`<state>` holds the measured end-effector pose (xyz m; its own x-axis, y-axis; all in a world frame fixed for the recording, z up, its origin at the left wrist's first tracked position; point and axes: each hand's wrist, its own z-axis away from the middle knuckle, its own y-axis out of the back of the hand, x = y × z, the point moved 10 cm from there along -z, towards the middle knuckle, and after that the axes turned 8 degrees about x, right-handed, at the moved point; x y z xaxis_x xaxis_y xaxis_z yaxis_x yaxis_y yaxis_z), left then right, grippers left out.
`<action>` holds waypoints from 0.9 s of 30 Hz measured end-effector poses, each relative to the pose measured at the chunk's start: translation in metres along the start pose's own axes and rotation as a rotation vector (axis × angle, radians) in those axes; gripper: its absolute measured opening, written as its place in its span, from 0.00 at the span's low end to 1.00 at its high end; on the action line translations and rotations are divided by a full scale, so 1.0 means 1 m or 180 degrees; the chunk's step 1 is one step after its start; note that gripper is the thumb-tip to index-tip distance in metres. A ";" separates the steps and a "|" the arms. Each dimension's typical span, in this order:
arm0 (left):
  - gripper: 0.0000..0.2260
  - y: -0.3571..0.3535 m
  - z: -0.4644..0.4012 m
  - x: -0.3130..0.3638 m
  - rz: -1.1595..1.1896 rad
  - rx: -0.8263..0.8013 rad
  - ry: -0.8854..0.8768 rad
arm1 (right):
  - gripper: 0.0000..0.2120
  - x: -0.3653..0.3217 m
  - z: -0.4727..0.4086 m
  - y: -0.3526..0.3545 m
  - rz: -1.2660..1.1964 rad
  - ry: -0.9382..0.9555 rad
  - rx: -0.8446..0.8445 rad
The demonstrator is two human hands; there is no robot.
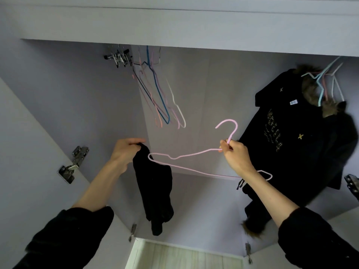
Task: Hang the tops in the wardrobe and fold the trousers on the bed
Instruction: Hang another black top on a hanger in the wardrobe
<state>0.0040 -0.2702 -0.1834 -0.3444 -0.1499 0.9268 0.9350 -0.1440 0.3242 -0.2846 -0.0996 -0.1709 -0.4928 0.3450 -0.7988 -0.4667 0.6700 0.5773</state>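
I look into the open wardrobe. My left hand grips the top edge of a black garment, which hangs down limp inside the opening. My right hand pinches the neck of a pink wire hanger just below its hook. The hanger lies nearly level between my hands. Its left end touches the garment close to my left hand. Whether that end sits inside the fabric I cannot tell.
Several empty wire hangers hang from the top at the middle. A black hooded jacket with a fur trim hangs at the right under more hangers. Door hinges flank the opening. Pale floor shows below.
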 end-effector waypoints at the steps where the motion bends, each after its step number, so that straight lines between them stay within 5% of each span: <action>1: 0.17 0.002 -0.001 -0.001 -0.0060 0.0005 -0.0007 | 0.15 0.001 0.000 0.001 -0.0023 0.0002 -0.0001; 11: 0.12 -0.045 0.027 0.040 -0.0299 -0.0379 -0.0654 | 0.16 -0.061 0.026 -0.041 0.0474 0.1186 -0.0061; 15: 0.11 -0.061 0.046 0.057 -0.0243 -0.0556 -0.0910 | 0.18 -0.060 0.034 -0.056 -0.0093 0.0757 -0.0201; 24: 0.09 -0.081 0.085 0.102 -0.2075 -0.0442 -0.2910 | 0.16 -0.066 0.028 -0.041 -0.1023 0.0278 -0.0048; 27: 0.09 -0.079 0.084 0.107 -0.2114 -0.0448 -0.2944 | 0.17 -0.069 0.023 -0.033 -0.1256 0.0277 -0.0017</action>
<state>-0.1000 -0.1928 -0.0936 -0.5177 0.7644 0.3843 0.5541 -0.0427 0.8314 -0.2183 -0.1303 -0.1387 -0.3353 0.0047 -0.9421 -0.6362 0.7364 0.2301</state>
